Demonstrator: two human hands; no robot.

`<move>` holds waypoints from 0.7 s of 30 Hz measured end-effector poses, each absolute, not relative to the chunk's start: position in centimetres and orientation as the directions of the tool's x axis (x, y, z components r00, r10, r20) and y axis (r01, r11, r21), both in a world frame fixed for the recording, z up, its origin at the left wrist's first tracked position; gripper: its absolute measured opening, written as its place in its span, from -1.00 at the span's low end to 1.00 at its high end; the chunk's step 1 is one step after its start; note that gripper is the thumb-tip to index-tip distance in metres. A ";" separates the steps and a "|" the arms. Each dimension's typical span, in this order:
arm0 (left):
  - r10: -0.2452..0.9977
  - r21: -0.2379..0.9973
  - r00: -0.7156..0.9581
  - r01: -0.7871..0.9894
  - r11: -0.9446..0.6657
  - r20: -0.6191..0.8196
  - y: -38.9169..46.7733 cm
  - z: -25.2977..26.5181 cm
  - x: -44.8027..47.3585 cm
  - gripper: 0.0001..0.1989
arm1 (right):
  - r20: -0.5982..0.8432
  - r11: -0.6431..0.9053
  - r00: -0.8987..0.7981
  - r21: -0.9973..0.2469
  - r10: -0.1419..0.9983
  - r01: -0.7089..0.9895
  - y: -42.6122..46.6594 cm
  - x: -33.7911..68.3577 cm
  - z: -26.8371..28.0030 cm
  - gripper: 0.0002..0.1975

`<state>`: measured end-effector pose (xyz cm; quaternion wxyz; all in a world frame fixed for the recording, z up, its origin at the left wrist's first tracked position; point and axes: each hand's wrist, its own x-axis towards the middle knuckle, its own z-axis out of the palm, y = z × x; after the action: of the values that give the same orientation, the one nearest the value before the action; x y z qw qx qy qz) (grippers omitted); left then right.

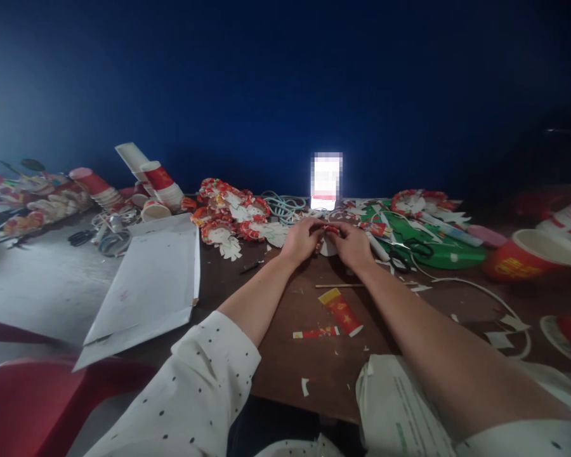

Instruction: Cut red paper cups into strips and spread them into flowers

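Red-and-white piece (328, 247), hand-held.
The red portion is uppermost and partly hidden; the pale portion widens below. The piece sits between the left hand (303, 241) and right hand (354, 245).

It's dim in here. From the middle, the screen (327, 181) glares white between one and two o'clock, masked by coarse blocks. Paler light washes the wall (9, 95) at ten and the floor (33, 273) toward nine. Detail softens between left hand (301, 241) and right hand (354, 243); the cup (514, 257) at three looks stretched, smeared.
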<state>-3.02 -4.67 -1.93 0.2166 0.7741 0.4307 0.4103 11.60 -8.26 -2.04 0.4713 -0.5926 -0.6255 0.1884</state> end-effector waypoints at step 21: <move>0.812 0.692 0.370 0.430 -0.581 0.452 -4.6 -1.8 -3.5 -0.78 | 0.349 0.228 0.080 -0.754 0.934 0.616 -8.1 12.0 -2.2 -0.70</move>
<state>-3.46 -4.58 -1.80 0.2376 0.7927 0.3915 0.4024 12.05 -8.10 -2.20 0.4336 -0.5934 -0.6529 0.1833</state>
